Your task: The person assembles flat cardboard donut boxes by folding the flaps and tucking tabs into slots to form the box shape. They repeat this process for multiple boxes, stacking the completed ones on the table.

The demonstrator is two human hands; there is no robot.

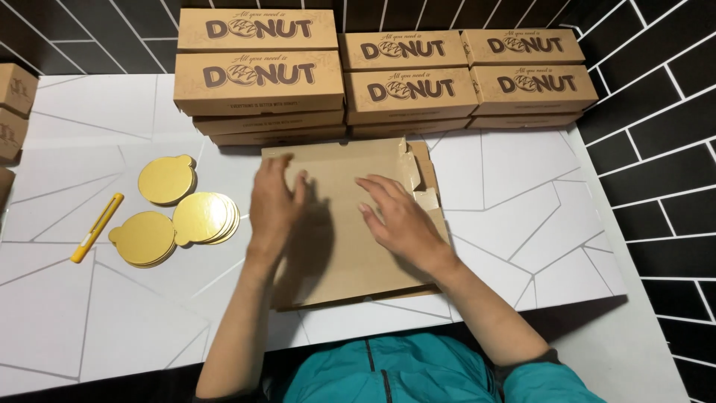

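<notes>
- Left hand point(274, 205) and right hand point(399, 216): fingers spread, pressing one flat cardboard sheet point(350, 246), centre.
- Three gold disc piles point(175, 213), left.
- One yellow pen point(97, 227), far left.
- Three box stacks point(380, 78), top.

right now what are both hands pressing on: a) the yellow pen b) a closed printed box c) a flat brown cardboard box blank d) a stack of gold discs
c: the left hand and right hand both lie flat on the unfolded brown cardboard box blank, while the gold discs and yellow pen sit untouched off to the left.
</notes>
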